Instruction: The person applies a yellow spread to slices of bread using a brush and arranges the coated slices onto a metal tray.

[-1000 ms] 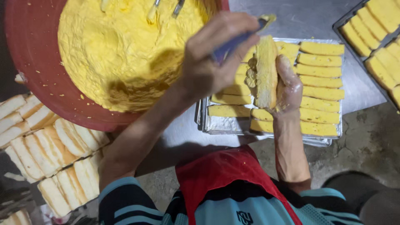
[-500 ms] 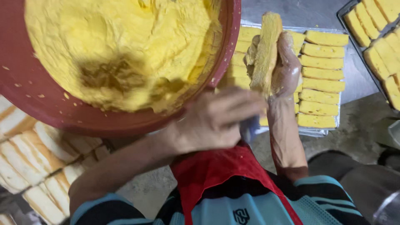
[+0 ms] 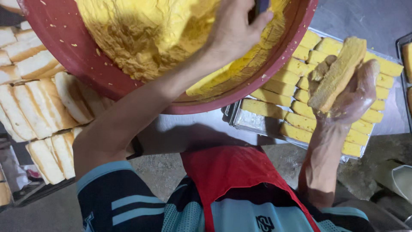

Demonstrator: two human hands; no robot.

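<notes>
Two hands, one in the bowl, one holding a slice

Two hands are busy. The left hand (image 3: 238, 32) reaches into the red bowl (image 3: 274, 83), fingers curled shut round a dark handle (image 3: 259, 5) whose working end is out of sight; yellow spread (image 3: 150, 34) fills the bowl beneath it. The right hand (image 3: 349, 96), greasy and palm up, cradles a spread-coated bread slice (image 3: 337, 73), fingers loosely bent about it, above the metal tray (image 3: 253, 122). Rows of coated slices (image 3: 296, 124) lie in that tray on the grey tabletop (image 3: 356, 17). Plain white slices (image 3: 34, 107) are stacked left of the bowl. A red apron (image 3: 231, 172) hangs below.
</notes>
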